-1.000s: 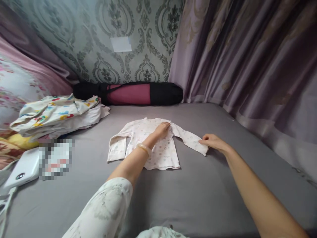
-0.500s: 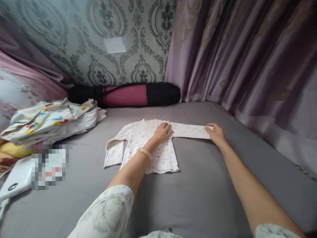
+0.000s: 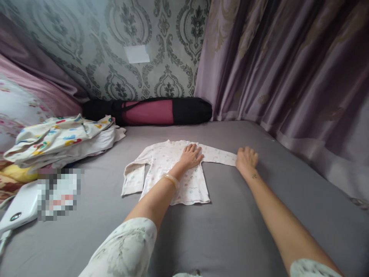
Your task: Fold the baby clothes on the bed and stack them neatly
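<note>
A small white long-sleeved shirt [image 3: 164, 154] with a faint dotted print lies spread on the grey bed sheet [image 3: 230, 231]. My left hand [image 3: 190, 156] rests flat on its upper chest near the right shoulder, fingers stretched out. The sleeve on the right reaches out to my right hand [image 3: 246, 159], whose bent fingers are closed over the cuff and hide it. On the left, the other sleeve is bent downward beside the shirt's body.
A pile of clothes [image 3: 63, 138] lies at the left, with a white power bank [image 3: 21, 207] and its cable nearer me. A blurred-out item [image 3: 60, 194] is beside it. Against the wall rests a black and maroon roll bag [image 3: 148, 111]. Curtains [image 3: 276, 69] hang at the right.
My right hand has pulled the sleeve up and outward, straightening it, then lowered it to the sheet. My left hand has stayed on the chest, its fingers now spread flatter.
</note>
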